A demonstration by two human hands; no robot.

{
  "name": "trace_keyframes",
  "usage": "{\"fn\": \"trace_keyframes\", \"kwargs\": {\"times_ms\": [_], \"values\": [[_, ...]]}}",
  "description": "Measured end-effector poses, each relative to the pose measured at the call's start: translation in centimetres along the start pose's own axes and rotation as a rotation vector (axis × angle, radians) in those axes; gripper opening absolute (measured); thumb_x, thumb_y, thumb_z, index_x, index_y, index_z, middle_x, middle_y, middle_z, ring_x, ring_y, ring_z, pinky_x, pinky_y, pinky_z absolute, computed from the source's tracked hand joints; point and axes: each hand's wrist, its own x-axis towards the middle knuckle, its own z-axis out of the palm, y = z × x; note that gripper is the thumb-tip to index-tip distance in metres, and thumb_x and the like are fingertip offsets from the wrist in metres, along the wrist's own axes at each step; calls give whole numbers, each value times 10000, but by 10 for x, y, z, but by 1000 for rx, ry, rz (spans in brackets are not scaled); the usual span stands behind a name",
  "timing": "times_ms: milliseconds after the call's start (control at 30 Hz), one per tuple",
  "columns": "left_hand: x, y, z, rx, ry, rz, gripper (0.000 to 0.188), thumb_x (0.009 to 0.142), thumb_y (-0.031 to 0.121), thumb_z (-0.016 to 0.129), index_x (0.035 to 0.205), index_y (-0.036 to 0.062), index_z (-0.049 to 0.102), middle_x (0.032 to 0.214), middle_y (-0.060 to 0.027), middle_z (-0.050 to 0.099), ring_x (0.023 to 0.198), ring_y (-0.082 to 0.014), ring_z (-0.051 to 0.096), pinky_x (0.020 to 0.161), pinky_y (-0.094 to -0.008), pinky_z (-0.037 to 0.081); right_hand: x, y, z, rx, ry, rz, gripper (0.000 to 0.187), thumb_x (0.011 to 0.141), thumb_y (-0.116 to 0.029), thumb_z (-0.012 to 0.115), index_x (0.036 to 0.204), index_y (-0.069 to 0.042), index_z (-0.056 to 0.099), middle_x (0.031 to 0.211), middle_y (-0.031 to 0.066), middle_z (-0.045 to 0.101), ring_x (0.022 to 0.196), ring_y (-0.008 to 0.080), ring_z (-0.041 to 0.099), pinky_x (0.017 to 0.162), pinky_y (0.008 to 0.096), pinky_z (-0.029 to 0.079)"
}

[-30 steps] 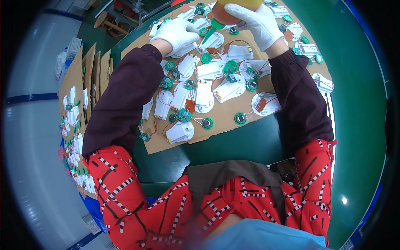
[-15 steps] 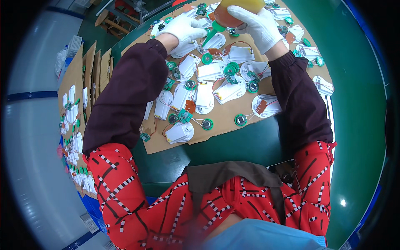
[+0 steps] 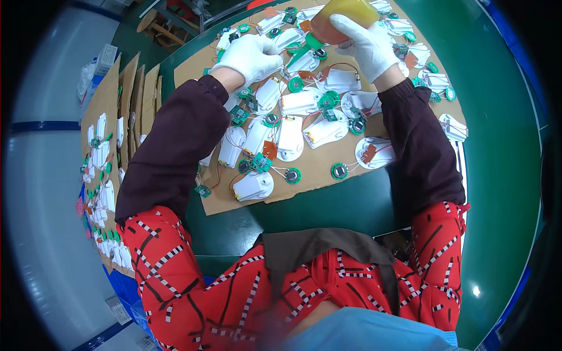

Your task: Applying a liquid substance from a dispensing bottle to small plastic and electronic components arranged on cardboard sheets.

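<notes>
In my white-gloved right hand point(image 3: 372, 51) is a squeeze bottle point(image 3: 343, 22) of amber-yellow liquid, tilted with its long green nozzle point(image 3: 303, 51) pointing down and left. The nozzle tip is over the white plastic housings. My left hand point(image 3: 252, 59), also gloved, is closed just left of the nozzle, its fingers curled over the parts; what they pinch, if anything, is hidden. Around both hands lie white housings point(image 3: 300, 100) wired to round green-rimmed speakers point(image 3: 295, 85), green circuit boards point(image 3: 261, 163) and orange-brown flat pieces point(image 3: 270, 150).
The parts rest on a brown cardboard sheet point(image 3: 328, 161) on a dark green table point(image 3: 492, 146). To my left, more cardboard sheets point(image 3: 130, 105) stand upright beside another board with similar parts point(image 3: 103, 153). A wooden stool point(image 3: 161, 29) is beyond the table at the far left.
My left hand has come slightly nearer to me, away from the far parts. My right hand and the bottle have shifted a little right and nearer.
</notes>
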Motion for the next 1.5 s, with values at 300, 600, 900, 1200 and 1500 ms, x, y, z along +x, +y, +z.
{"fn": "trace_keyframes", "kwargs": {"times_ms": [300, 600, 900, 1200, 1500], "values": [[-14, 18, -3, 178, 5, 78, 202, 744, 210, 670, 744, 13, 623, 655, -61, 611, 583, -127, 583, 548, -273, 466, 6, 22, -15, -134, -11, 93, 422, 808, -332, 673, 1130, -87, 553, 978, 43, 580, 741, 104, 564, 651, 254, 482], [-20, 15, -4, 260, -5, 95, 161, 707, 183, 670, 708, 27, 631, 630, -93, 617, 584, -175, 590, 577, -307, 462, 3, 23, -13, -126, -76, 7, 428, 806, -300, 685, 1142, -74, 544, 999, 39, 596, 816, 112, 585, 658, 255, 489], [-23, 15, -5, 276, 3, 66, 159, 705, 196, 678, 729, 41, 649, 653, -92, 632, 589, -183, 599, 591, -308, 472, -4, 16, -6, -174, -103, -68, 457, 811, -292, 680, 1177, -63, 527, 1048, 64, 602, 896, 143, 607, 713, 270, 522], [-23, 20, -8, 273, 15, 78, 161, 710, 204, 674, 733, 46, 653, 649, -88, 636, 590, -184, 608, 590, -310, 476, -2, 5, -5, -299, -143, -151, 444, 778, -248, 708, 1131, -25, 558, 994, 81, 632, 841, 156, 634, 682, 274, 540], [-24, 21, -7, 279, 5, 68, 169, 711, 206, 669, 729, 39, 649, 627, -89, 630, 572, -177, 607, 577, -308, 475, -10, -4, 3, -246, -180, -173, 448, 733, -185, 746, 1109, -23, 563, 989, 70, 634, 852, 148, 624, 705, 272, 532]]}}
